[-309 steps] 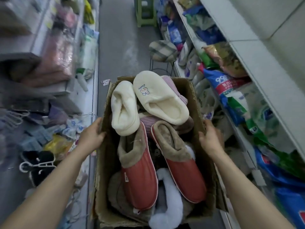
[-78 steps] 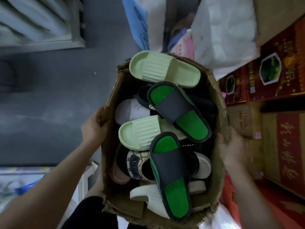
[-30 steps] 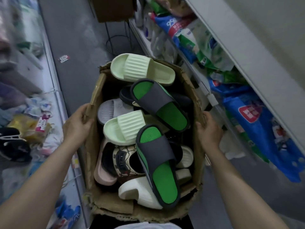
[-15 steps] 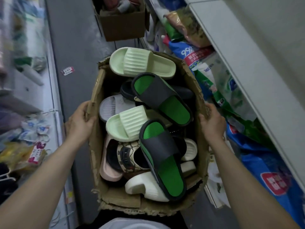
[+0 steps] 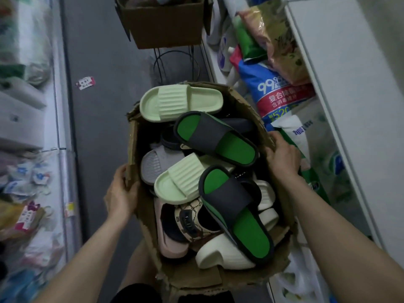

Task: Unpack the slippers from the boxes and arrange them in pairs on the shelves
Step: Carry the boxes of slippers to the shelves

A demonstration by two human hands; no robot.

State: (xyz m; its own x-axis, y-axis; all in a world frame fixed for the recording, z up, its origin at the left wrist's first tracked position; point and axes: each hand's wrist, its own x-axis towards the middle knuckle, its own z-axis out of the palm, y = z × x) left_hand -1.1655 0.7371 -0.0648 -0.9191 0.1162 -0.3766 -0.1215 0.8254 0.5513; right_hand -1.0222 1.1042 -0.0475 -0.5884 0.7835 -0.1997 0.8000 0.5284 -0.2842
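Head camera looks down on a cardboard box that I hold up in a shop aisle, over a grey floor. My left hand grasps the box's left wall, thumb at the torn edge. My right hand grasps the right rim, fingers curled over it.

All the slippers sit piled loose inside the box, none on a shelf. One pale green slide lies across the far rim. A second pale green slide rests mid-box, partly over a grey slipper. Two dark slides with green footbeds lie on top: the upper dark slide towards the right wall, the lower dark slide slanting to the near right corner. Under them I see a patterned beige slipper, a pink slipper beside it on the left, and a cream slide at the near end.

Ahead stands a second box. A white shelf runs along my right, with a blue bag below it, near the box. A paper tag lies on the floor.
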